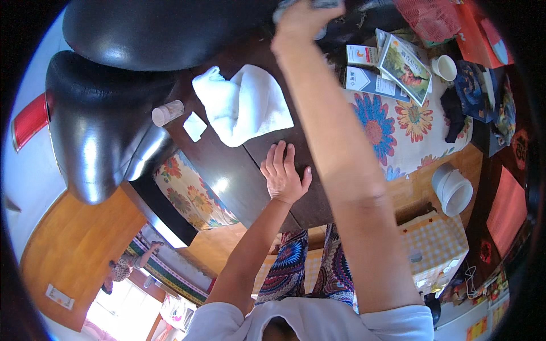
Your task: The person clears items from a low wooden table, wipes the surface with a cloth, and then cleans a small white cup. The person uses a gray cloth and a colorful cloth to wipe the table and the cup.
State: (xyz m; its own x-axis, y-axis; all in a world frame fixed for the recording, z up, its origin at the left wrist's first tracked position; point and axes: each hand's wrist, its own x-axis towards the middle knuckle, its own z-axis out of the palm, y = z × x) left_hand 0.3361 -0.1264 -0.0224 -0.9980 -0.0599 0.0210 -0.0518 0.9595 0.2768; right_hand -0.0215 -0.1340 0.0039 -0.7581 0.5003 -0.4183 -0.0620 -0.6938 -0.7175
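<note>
My left hand (282,175) rests flat on the dark brown table (232,165), fingers spread and holding nothing. Just beyond its fingertips lies a crumpled white towel (244,108). My right arm reaches far forward across the table. At the top edge of the view, my right hand (301,23) is closed over a greyish, cloth-like thing (326,4), which shows on both sides of the fingers. Motion blur and the picture's edge hide part of it. Left of the towel are a small tipped-over cup (168,113) and a white piece of paper (194,127).
Black leather seating (96,119) borders the table at left and back. To the right, booklets (406,68), boxes (364,55) and a white cup (444,67) sit on a flower-patterned cover (378,125). A white bucket (453,190) stands near a checked cloth (435,241).
</note>
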